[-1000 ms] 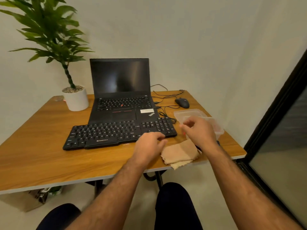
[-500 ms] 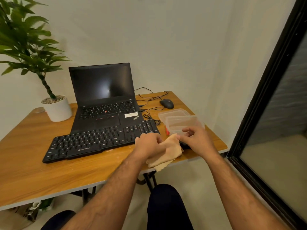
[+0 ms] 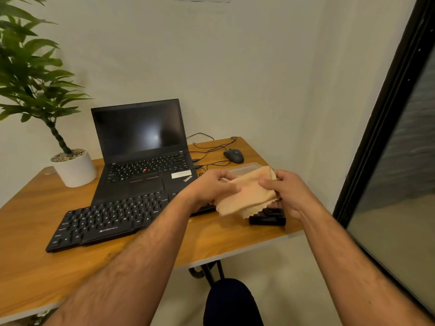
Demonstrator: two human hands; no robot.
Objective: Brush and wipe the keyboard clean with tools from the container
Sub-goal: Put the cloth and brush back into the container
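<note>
— Lifted off the desk now, that tan cloth: half a second ago it lay at the edge, and both hands have raised it, right of centre frame.

— Who holds it?

— Left hand pinches its left edge, right hand its right corner, fingers closed on the fabric.

— And the keyboard?

— Lower left of centre, flat on the desk before the laptop. Behind the cloth peeks the clear container; a mouse sits further back.

A wooden table carries a black keyboard, an open laptop and a potted plant. A mouse, a clear container and a small black object lie toward its right edge.
</note>
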